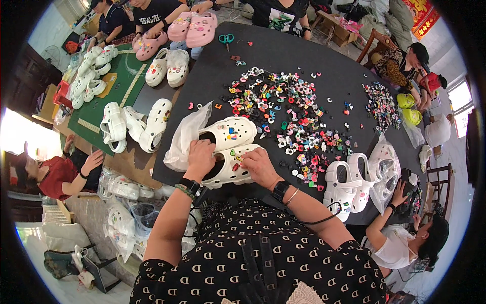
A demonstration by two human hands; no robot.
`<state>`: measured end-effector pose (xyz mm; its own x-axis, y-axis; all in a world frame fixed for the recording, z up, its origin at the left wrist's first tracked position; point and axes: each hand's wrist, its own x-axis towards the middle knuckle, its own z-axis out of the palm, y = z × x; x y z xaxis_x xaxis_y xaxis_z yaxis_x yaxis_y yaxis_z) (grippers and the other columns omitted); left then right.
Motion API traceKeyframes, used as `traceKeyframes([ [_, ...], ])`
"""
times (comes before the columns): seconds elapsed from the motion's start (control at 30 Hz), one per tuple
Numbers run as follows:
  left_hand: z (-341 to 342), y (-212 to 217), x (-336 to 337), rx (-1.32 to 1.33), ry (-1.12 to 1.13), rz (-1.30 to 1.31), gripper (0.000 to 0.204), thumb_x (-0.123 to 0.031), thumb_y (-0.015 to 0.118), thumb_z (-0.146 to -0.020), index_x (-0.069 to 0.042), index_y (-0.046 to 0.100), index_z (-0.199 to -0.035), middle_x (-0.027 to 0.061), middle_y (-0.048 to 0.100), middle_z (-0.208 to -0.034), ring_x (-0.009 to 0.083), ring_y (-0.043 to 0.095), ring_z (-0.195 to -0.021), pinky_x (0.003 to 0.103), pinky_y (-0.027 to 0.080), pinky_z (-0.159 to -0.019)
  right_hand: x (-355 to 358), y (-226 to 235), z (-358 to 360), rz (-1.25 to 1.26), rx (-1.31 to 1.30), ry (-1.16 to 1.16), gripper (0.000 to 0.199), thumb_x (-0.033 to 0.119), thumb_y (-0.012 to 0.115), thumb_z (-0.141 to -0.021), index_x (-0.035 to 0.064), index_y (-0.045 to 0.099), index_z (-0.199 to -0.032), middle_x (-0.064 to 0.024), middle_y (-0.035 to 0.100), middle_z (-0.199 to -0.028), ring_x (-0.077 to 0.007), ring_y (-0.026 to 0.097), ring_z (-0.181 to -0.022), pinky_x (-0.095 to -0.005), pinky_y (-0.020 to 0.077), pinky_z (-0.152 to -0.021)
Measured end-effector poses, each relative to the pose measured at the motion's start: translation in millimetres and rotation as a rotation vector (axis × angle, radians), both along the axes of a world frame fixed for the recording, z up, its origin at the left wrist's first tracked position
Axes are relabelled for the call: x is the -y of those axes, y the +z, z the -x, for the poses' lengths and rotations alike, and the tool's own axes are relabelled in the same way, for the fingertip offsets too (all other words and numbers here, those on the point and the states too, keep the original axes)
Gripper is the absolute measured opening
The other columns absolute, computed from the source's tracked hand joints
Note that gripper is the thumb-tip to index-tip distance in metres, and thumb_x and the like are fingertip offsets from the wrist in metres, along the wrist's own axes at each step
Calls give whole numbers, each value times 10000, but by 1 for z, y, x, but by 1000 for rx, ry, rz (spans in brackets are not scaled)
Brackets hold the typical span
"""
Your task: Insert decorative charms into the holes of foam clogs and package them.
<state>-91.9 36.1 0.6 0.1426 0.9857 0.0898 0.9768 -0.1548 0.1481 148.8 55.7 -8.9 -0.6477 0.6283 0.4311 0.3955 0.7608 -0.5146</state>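
White clogs (234, 134) by the near-left corner of the worktop (211, 76)

Left hand (201, 154) curls at the nearer clog's (230, 171) opening, fingertips partly hidden, probably steadying it. Right hand (258, 164) has its fingers bunched narrow, seemingly touching a small yellow charm (238, 158) on its upper. The farther clog lies alongside, perhaps for matching. Toward the left edge lies a cloudy bag (183, 139); loose charms (288, 99) spread beyond, likely for easy picking. Scissors (226, 39) lie near the far-left corner.

We get bright light, glare whiting out the window (459, 95) at right and the opening (31, 138) at left; edges bend into black.
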Motion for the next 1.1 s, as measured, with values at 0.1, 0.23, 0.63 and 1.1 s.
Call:
traceKeyframes([
  [0.1,0,-1,0,10,-2,-16,273,-142,757,-604,-104,634,-845,64,605,-947,237,570,-990,397,381,-928,0,-9,3,34,-66,-60,136,106,710,-749,72,628,-852,-52,622,-922,-268,542,-895,-389,432,-814],
  [0.23,0,-4,-1,13,9,-20,293,-135,762,-595,-105,627,-853,63,603,-940,240,569,-987,403,381,-928,2,-6,9,54,-82,-121,145,69,706,-743,58,626,-863,-72,620,-913,-279,543,-877,-386,437,-797],
  [0.63,-4,-5,0,69,30,-80,228,-74,732,-589,-94,623,-789,75,597,-876,256,573,-955,410,384,-901,-8,-14,18,180,-170,-182,109,60,670,-757,53,607,-845,-108,592,-808,-325,524,-830,-432,400,-725],
  [1.1,-24,31,22,158,112,-139,502,-125,718,-656,-25,576,-1127,175,544,-1160,351,445,-1182,473,305,-1045,3,-8,-13,184,-143,33,185,114,733,-746,59,598,-859,-48,637,-984,-267,554,-987,-395,419,-895],
])
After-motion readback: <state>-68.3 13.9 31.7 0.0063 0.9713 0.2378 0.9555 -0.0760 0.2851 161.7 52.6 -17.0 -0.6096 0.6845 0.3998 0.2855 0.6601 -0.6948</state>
